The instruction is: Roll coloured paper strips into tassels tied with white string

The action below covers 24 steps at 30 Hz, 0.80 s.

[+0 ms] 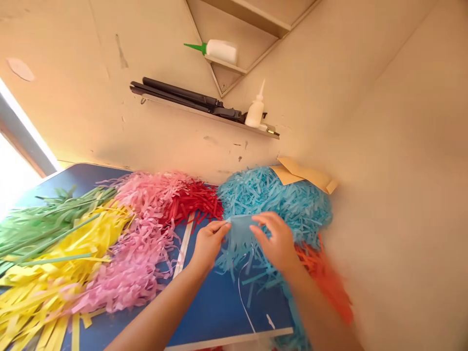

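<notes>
My left hand [210, 242] pinches the upper left corner of a light blue fringed tissue paper strip [241, 225]. The strip hangs with its solid band on top and cut fringe downward. At its right end is my right hand [275, 240], thumb and fingers apart, the fingertips at the paper's edge. Behind both hands lies a big heap of shredded blue tissue paper [270, 195]. A thin white string [241, 287] runs down from beneath the strip across the blue table [219, 307].
Pink [146, 195], red [197, 200], yellow [66, 243] and green paper fringe [47, 219] covers the left side. Orange fringe [325, 273] hangs at right by the wall. Tan paper pieces [305, 173] top the blue heap. A wall shelf holds a glue bottle [255, 112] and black rods [175, 95].
</notes>
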### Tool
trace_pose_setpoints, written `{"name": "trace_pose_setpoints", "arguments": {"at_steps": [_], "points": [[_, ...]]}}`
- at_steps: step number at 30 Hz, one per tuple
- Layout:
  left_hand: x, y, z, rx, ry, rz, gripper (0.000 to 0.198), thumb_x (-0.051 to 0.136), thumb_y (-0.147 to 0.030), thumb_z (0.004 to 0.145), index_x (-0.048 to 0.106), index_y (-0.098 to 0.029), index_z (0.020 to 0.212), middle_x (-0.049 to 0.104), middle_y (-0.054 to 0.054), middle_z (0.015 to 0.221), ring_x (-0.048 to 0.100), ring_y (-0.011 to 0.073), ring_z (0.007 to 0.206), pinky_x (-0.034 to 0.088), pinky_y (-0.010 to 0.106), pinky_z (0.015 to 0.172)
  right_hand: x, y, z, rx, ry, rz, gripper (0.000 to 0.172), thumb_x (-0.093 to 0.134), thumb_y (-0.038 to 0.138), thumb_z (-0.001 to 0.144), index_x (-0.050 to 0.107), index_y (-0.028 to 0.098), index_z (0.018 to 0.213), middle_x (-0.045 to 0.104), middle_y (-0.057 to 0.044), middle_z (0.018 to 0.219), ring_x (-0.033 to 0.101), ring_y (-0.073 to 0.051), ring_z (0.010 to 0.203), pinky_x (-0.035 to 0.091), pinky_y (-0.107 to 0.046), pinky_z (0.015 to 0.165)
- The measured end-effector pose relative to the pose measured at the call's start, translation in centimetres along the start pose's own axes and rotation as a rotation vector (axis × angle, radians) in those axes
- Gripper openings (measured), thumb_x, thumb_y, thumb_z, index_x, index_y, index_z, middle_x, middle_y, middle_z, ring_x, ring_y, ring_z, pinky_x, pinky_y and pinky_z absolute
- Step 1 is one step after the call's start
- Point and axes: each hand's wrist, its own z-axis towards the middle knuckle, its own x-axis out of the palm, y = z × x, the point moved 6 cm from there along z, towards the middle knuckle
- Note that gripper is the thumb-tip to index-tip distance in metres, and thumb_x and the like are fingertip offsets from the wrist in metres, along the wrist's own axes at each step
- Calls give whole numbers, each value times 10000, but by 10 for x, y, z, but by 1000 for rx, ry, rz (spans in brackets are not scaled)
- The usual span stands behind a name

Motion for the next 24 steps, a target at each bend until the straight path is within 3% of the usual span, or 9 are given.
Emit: {"name": "trace_pose_setpoints", "arguments": {"at_steps": [2,4,8,13,16,18,22,23,24], "points": [[-14,8,-5,-18,-36,29,500,452,-495,931,768,-114,856,735,84,742,648,172,609,492,274,544,30,17,-21,-13,-124,-21,321,604,458,909,630,192,1085,662,-120,1085,608,-272,1033,476,-412,892],[-28,13,-11,-8,-67,80,495,463,-501,925,768,-121,835,734,77,738,657,173,634,504,276,573,63,28,-37,9,-199,-89,473,637,503,866,585,141,1166,615,-184,1228,564,-332,1143,427,-484,942],[-65,14,-19,58,-124,272,361,546,-470,873,779,-203,802,748,67,808,668,210,792,506,337,759,106,34,-33,51,-111,3,140,515,251,942,641,203,906,724,-61,995,656,-238,943,378,-431,913],[-99,3,-22,149,-197,572,261,610,-427,853,767,-229,786,738,76,800,623,251,821,432,404,849,97,27,-7,116,-67,157,149,531,206,906,651,217,818,724,-2,792,649,-187,767,380,-372,868],[-100,-3,-24,250,-299,830,239,612,-389,865,734,-190,920,728,110,973,605,290,951,407,433,890,88,30,4,39,-8,207,149,545,213,904,655,224,805,722,7,797,647,-181,778,382,-369,882],[-93,-4,-22,341,-257,899,249,581,-309,886,700,-200,1075,719,100,1092,597,289,1028,404,430,906,82,34,5,-12,36,201,149,549,211,907,661,229,810,719,8,797,649,-185,784,392,-385,896],[-91,-10,-18,479,-154,1011,381,530,-120,859,671,-289,1170,716,16,1203,576,282,1146,292,489,1043,60,56,-22,38,-187,138,220,479,159,922,655,216,1042,694,-84,1028,623,-249,1015,435,-437,929],[-95,-13,-17,483,-150,1049,401,534,-98,841,674,-288,1165,712,10,1217,571,288,1164,263,503,1063,63,67,-35,22,-203,182,265,455,140,926,636,217,1104,673,-99,1090,605,-247,1063,453,-430,937],[-99,-16,-17,481,-140,1084,411,538,-87,826,676,-281,1161,711,9,1222,571,293,1170,251,507,1069,74,82,-48,-21,-119,281,302,430,117,927,624,231,1129,661,-92,1108,605,-228,1064,480,-400,928]]}}
